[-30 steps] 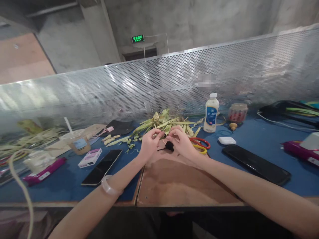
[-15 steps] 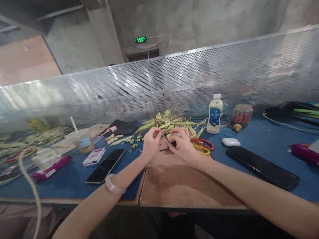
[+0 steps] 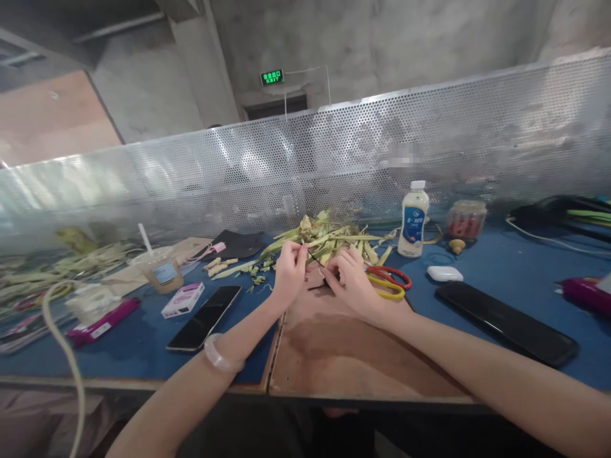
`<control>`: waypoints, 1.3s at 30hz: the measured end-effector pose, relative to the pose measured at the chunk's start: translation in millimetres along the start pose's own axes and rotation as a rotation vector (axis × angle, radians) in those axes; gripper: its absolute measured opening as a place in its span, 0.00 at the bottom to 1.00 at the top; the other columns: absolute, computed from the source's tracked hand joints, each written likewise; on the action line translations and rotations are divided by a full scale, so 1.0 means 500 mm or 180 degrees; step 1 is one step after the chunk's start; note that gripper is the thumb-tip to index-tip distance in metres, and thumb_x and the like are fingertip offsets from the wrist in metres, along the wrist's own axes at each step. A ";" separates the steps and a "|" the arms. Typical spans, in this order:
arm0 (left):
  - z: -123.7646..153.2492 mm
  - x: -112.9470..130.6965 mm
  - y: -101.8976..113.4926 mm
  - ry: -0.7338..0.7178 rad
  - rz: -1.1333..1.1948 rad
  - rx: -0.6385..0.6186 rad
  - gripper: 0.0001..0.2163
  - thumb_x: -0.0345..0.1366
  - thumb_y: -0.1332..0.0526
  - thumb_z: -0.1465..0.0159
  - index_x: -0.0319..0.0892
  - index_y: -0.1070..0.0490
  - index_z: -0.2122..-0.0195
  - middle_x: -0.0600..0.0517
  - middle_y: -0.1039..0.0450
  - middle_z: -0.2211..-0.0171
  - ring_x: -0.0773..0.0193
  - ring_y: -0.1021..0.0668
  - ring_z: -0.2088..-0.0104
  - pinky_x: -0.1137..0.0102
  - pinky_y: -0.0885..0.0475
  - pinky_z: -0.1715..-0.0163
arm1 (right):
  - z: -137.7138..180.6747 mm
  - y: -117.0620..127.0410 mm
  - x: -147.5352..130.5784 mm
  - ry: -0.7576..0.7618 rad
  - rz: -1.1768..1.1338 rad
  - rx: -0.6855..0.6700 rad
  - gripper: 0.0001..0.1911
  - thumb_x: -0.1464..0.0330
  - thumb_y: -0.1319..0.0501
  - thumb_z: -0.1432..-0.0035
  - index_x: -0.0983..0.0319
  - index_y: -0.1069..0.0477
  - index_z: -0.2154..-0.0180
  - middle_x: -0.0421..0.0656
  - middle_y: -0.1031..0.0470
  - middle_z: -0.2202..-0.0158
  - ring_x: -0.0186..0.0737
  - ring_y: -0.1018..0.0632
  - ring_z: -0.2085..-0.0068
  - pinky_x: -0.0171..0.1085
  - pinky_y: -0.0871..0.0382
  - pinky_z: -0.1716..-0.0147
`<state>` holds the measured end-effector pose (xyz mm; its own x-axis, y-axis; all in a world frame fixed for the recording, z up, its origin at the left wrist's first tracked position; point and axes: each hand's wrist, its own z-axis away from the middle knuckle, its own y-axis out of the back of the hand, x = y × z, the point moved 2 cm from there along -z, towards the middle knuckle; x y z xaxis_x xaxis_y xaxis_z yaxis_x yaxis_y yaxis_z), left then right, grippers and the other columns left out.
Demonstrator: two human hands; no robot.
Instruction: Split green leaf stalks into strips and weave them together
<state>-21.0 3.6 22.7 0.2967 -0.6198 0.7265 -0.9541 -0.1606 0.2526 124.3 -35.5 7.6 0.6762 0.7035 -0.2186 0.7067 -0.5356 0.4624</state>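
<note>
Pinching a thin dark thread [image 3: 315,259] taut, my left hand [image 3: 290,275] pulls up while my right hand [image 3: 352,285] pins its small black piece [image 3: 330,278] on the brown board [image 3: 334,350], keeping tension.

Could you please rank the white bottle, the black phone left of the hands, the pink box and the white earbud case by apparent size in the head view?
1. black phone
2. white bottle
3. pink box
4. white earbud case

The phone lies nearer the camera than the bottle, so that order is unsure.
</note>
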 end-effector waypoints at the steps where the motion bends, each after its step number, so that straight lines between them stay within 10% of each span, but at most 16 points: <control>1: 0.000 0.002 0.001 -0.0028 -0.0027 0.0007 0.10 0.44 0.49 0.40 0.43 0.45 0.70 0.60 0.41 0.84 0.72 0.32 0.85 0.78 0.40 0.87 | -0.001 0.001 -0.002 -0.0001 -0.0020 0.0005 0.06 0.72 0.47 0.46 0.60 0.41 0.75 0.41 0.35 0.73 0.40 0.38 0.67 0.40 0.44 0.65; 17: -0.017 -0.011 0.009 -0.0107 -0.0253 0.0457 0.10 0.44 0.50 0.39 0.43 0.45 0.71 0.60 0.45 0.84 0.73 0.35 0.85 0.76 0.39 0.83 | -0.001 0.003 -0.021 -0.0123 -0.0169 -0.0012 0.08 0.76 0.48 0.49 0.60 0.45 0.75 0.40 0.38 0.74 0.38 0.38 0.67 0.39 0.45 0.66; 39: 0.015 0.012 -0.014 -0.0071 0.0006 -0.0525 0.14 0.45 0.55 0.38 0.41 0.37 0.64 0.55 0.34 0.78 0.70 0.31 0.81 0.75 0.36 0.80 | 0.011 -0.021 -0.003 -0.0753 -0.1162 -0.0226 0.10 0.67 0.52 0.41 0.61 0.36 0.71 0.41 0.30 0.72 0.36 0.30 0.69 0.35 0.37 0.69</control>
<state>-12.7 -5.1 20.5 0.2921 -0.6371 0.7133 -0.9347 -0.0322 0.3540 117.0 -33.6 -1.8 0.4197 0.7099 -0.5656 0.8977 -0.2324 0.3744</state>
